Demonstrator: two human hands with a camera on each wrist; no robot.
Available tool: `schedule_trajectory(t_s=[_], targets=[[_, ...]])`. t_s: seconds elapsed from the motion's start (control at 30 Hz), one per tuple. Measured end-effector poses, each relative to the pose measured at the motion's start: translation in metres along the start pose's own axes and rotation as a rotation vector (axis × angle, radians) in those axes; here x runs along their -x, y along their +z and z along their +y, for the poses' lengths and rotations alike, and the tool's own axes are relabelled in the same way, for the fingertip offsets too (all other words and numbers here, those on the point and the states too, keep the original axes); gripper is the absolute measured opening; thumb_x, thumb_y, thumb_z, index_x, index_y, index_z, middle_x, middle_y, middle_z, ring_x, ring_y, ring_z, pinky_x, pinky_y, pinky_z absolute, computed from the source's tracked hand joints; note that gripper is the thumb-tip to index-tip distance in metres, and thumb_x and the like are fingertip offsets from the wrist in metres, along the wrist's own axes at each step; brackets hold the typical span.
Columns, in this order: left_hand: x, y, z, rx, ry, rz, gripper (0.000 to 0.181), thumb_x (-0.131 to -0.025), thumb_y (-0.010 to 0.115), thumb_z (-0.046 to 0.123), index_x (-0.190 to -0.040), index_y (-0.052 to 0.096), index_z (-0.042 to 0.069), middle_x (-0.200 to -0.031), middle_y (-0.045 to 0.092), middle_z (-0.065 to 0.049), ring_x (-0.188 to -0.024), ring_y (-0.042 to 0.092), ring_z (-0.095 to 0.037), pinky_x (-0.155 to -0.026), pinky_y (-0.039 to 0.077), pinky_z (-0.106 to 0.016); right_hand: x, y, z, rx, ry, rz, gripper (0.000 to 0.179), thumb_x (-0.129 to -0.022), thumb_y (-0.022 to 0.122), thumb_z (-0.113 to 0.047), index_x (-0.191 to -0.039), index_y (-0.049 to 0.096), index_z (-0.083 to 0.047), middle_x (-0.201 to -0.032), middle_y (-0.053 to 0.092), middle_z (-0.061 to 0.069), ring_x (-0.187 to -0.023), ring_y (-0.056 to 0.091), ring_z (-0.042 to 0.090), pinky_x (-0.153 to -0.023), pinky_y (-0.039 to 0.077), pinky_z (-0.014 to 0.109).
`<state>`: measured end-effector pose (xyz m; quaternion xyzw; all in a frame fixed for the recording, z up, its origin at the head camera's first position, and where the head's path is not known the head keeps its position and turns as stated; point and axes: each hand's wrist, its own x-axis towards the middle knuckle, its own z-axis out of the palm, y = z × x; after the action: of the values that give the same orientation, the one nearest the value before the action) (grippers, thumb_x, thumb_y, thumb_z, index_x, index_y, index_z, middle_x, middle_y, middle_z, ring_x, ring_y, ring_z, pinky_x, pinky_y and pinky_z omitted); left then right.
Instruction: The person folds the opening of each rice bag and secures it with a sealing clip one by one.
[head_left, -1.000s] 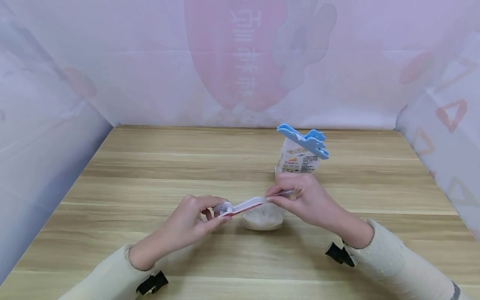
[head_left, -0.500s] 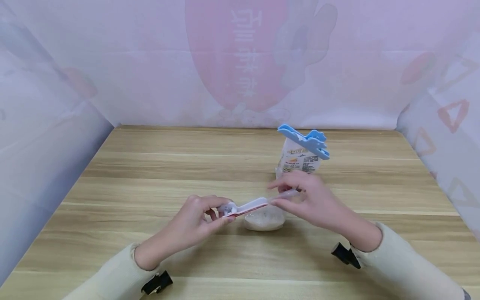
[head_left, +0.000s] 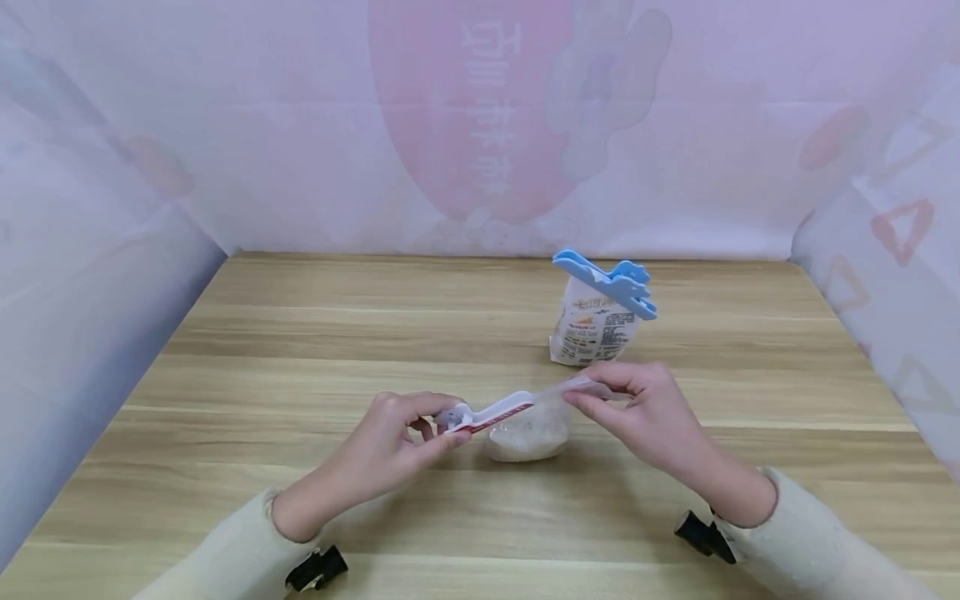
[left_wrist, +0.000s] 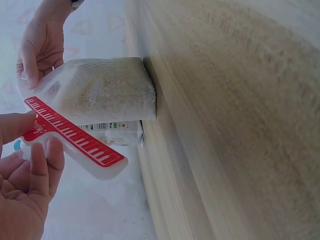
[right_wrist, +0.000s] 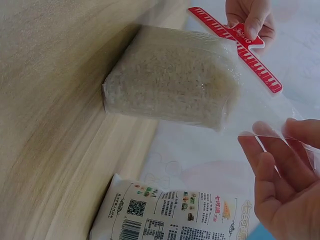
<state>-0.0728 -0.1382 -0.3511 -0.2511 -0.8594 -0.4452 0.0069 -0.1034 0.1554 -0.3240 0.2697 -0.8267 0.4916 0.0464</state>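
Observation:
My left hand [head_left: 390,437] pinches a red-and-white bag clip [left_wrist: 80,134] printed with piano keys, its thumb on the red handle. Just right of that hand, a clear plastic bag of rice [head_left: 528,440] stands on the table. With thumb and fingers, my right hand [head_left: 660,421] pinches the bag's loose clear top [right_wrist: 272,117] and draws it out to the right. In the right wrist view the clip lies beside this clear film, above the rice. Whether its jaws grip the film cannot be made out.
Behind the right hand stands a printed white packet [head_left: 592,329], its top held by a blue bag clip [head_left: 609,285]. The wood-grain table [head_left: 337,325] is bounded by a printed backdrop [head_left: 300,175] behind and at the sides.
My right hand loosened its fingers, moved right and pinches the bag's top farther out. More of the printed packet now shows. The left hand and clip have barely shifted.

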Motion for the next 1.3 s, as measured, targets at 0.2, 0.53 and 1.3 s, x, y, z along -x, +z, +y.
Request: schedule_trajectory(t_s=[0.2,0.53,1.3], targets=[[-0.001,0.001,-0.001,0.006,0.034,0.016,0.013,-0.086,0.077,0.011,-0.099,0.075,0.009,-0.077,0.069,0.004,-0.064,0.056,0.001,-0.055,0.054,-0.022,0.001,0.001,-0.002,-0.010,0.012,0.018,0.010,-0.085,0.076,-0.002,-0.087,0.078,-0.011,-0.078,0.075,0.005,-0.057,0.046,-0.001,-0.044,0.036,0.019],[-0.006,0.002,0.001,0.021,0.059,0.014,0.012,-0.085,0.077,0.011,-0.097,0.076,0.010,-0.079,0.071,0.004,-0.066,0.057,0.001,-0.058,0.054,-0.020,0.000,0.004,-0.001,-0.022,-0.019,0.047,0.010,-0.083,0.076,0.002,-0.086,0.078,-0.008,-0.075,0.074,0.006,-0.052,0.043,-0.003,-0.041,0.035,0.019],[-0.015,0.006,0.018,0.066,0.033,0.012,0.015,-0.086,0.077,0.011,-0.100,0.076,0.006,-0.081,0.073,0.001,-0.068,0.059,0.001,-0.061,0.056,-0.021,0.001,0.006,0.002,-0.003,-0.106,0.084,0.012,-0.081,0.077,0.004,-0.083,0.077,-0.007,-0.071,0.072,0.001,-0.055,0.044,-0.003,-0.042,0.035,0.017]])
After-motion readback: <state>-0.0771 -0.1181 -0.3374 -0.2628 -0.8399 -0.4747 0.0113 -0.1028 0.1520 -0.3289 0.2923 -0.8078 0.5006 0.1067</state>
